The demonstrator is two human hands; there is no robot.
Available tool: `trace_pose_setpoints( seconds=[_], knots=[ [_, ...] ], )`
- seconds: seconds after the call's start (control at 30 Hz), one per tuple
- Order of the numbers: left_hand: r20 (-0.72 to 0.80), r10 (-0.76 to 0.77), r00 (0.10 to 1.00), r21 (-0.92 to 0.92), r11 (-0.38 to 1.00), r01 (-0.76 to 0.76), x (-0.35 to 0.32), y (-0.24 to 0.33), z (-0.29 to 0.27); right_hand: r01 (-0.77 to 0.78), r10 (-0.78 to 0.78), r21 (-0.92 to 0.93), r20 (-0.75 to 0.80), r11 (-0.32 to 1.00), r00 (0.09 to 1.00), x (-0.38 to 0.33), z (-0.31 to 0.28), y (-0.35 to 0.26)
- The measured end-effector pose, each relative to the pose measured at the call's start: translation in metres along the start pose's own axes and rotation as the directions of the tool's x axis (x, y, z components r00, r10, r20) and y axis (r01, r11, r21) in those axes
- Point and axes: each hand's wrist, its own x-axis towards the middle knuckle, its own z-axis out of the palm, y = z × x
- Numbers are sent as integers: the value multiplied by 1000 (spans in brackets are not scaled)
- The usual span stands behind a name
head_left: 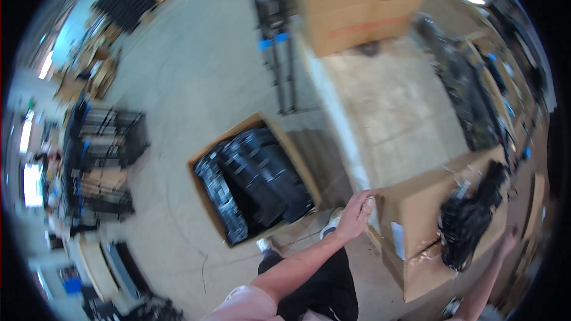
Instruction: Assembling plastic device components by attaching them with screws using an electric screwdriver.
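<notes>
A cardboard box (422,202) with a white label stands at the near end of a pale worktop (404,107). My left hand (357,214) grips its left edge with bent fingers. At the box's right side is my right hand (508,242), small and blurred, so its grip does not show clearly. A bundle of black cords or straps (467,223), some in clear wrap, lies on the box. On the floor by my feet, an open carton (238,241) holds several black parts, some in clear plastic.
A large carton (369,6) stands at the worktop's far end. Dark wrapped goods (467,95) line its right side. Black folding legs with blue parts (276,53) stand left of it. Racks (113,131) and cardboard scraps (98,71) are along the left.
</notes>
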Motion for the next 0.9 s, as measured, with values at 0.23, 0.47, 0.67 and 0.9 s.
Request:
trace_pose_setpoints(
  seconds=[0.23, 0.47, 0.67, 0.9],
  knots=[
    [-727, -237, 644, 212, 815, 539, -163, -110, -319, 470, -526, 250, 254, 847, 812, -302, -51, -366],
    [-896, -383, 224, 125, 267, 956, -290, -192, -560, 538, -471, 269, 836, 799, 282, -612, 117, -439],
    [-509, -815, 277, 427, 41, 903, -231, -206, -597, 852, -205, -31, 965, 523, 162, -689, 276, -433],
    [-458, -830, 319, 569, 2, 822, -219, -262, -600, 949, -242, 39, 970, 312, 40, -732, 417, -487]
  ],
)
